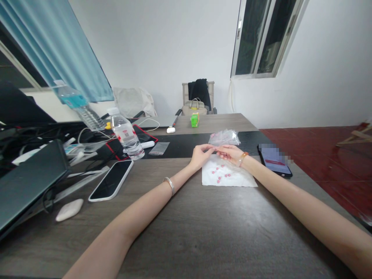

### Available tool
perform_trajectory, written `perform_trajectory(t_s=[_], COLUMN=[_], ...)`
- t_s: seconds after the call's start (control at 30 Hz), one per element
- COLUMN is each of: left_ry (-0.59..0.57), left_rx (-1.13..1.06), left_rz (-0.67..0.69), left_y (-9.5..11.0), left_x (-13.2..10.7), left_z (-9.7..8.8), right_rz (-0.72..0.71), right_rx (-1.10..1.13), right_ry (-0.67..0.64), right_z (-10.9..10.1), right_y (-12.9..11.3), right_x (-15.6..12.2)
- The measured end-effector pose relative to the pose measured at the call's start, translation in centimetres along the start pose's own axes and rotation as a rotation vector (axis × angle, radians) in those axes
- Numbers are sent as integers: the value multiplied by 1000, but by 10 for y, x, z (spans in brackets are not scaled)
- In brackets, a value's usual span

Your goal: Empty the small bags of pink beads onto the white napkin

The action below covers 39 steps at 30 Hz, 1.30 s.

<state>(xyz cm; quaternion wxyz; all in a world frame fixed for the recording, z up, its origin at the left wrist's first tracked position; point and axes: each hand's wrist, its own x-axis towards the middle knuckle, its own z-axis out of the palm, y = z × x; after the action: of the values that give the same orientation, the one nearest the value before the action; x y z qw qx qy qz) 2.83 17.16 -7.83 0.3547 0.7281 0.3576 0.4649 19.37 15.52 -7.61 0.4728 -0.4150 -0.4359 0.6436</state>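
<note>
Above the paper napkin (241, 180), left hand (202, 157) and right hand (231, 154) pinched fingertip to fingertip, steady, any held thing unclear.

We've got bright, even room light, soft shadows, mild sheen on the desk (186, 236), heavy wide-angle bend toward frame edges, pixelated patch over the phone (274, 161) at right.
</note>
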Motion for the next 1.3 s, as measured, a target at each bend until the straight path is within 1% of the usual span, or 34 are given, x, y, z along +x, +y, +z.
perform_trajectory(t_s=[0.1, 0.17, 0.27, 0.37, 0.43, 0.63, 0.77, 0.9, 1.13, 1.2, 1.3], left_ry=[18, 44, 87, 115, 106, 39, -8, 13, 27, 41, 93], left_rx=[-51, -39, 15, 118, 166, 293, 422, 539, 596, 592, 567], left_rz=[-60, -61, -21, 56, 81, 23, 35, 44, 73, 62, 8], left_y=[-4, -5, -1, 3, 4, 3, 3, 4, 8, 8, 8], left_x=[3, 4, 1, -3, -5, -4, -4, -6, -8, -8, -6], left_z=[0, 0, 1, 3, 4, 3, 2, 3, 5, 5, 4], right_rz=[4, 10, 20, 21, 15, -10, -22, -27, -19, -12, -10], right_rx=[-11, -15, -17, -13, -9, -10, -25, -43, -80, -97, -122], right_ry=[-9, -13, -16, -28, -32, -14, -25, -41, -51, -55, -58], right_z=[2, 2, 2, 0, -1, -5, -5, -4, 0, 1, 2], right_y=[0, 0, 0, -1, 0, 6, 7, 6, 3, 3, 5], right_x=[-1, -1, -1, -1, 0, 4, 4, 3, 3, 3, 1])
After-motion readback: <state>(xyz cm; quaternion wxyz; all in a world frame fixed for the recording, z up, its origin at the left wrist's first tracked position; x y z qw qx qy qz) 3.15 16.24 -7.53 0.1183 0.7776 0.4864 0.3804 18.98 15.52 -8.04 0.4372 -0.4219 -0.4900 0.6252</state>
